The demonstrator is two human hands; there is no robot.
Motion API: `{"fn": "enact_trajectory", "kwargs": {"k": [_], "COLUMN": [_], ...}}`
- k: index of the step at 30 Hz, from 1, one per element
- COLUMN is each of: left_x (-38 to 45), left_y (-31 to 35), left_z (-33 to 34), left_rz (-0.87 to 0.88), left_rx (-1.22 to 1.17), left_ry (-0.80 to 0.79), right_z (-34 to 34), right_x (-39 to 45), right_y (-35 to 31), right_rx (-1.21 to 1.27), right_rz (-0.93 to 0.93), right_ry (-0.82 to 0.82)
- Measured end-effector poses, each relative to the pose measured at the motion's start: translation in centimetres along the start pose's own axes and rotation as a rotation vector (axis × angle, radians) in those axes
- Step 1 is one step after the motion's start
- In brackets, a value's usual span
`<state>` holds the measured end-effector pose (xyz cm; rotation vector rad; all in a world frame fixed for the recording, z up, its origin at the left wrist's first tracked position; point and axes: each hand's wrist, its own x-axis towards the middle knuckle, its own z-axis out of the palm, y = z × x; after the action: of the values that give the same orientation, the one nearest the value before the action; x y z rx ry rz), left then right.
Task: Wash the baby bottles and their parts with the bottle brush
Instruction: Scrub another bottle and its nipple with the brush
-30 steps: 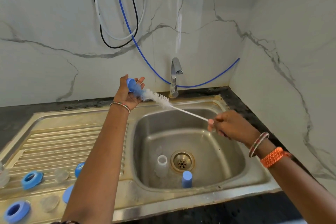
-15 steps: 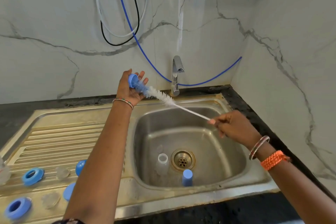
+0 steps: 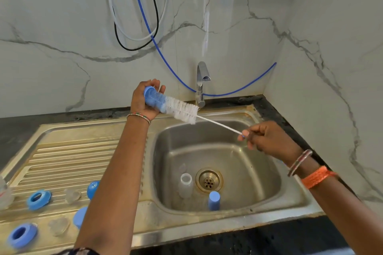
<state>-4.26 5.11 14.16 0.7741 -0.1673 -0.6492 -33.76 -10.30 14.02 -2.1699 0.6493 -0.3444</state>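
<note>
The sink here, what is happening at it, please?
A person is washing baby bottle parts. The left hand grips a blue cap above the sink, and the right hand pinches the wire handle of the bottle brush, whose bristles are partly inside the cap. A clear bottle and another blue cap stand in the basin. Blue rings and clear teats lie on the drainboard.

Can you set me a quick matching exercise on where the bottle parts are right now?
Things:
1. blue cap
2. clear bottle
3. blue rings
4. brush handle

Places:
a. on the draining board
b. in the left hand, brush inside
c. pinched by the right hand
d. upright in the basin, beside the drain

Pairs: 1-b, 2-d, 3-a, 4-c
</note>
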Motion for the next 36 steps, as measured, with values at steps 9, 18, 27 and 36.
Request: {"fn": "enact_trajectory", "kwargs": {"k": [9,18,27,36], "left_x": [-0.3,0.4,-0.2,-1.0], "left_y": [-0.4,0.8,0.7,0.6], "left_z": [0.1,-0.7,-0.4,0.2], "left_rz": [-0.071,-0.02,-0.177,-0.216], "left_rx": [0.054,-0.097,0.207,0.124], "left_ry": [0.045,0.111,0.174,0.126], "right_z": [-0.1,-0.2,0.5,1.1], "right_x": [0.2,-1.0,-2.4,-2.3], "right_y": [-1.2,0.1,-0.9,-1.8], "right_rx": [0.049,-0.106,-0.478,-0.496], "right_rz": [0.206,0.013,-0.431,-0.318], "right_ry": [-0.165,0.02,0.714,0.577]}}
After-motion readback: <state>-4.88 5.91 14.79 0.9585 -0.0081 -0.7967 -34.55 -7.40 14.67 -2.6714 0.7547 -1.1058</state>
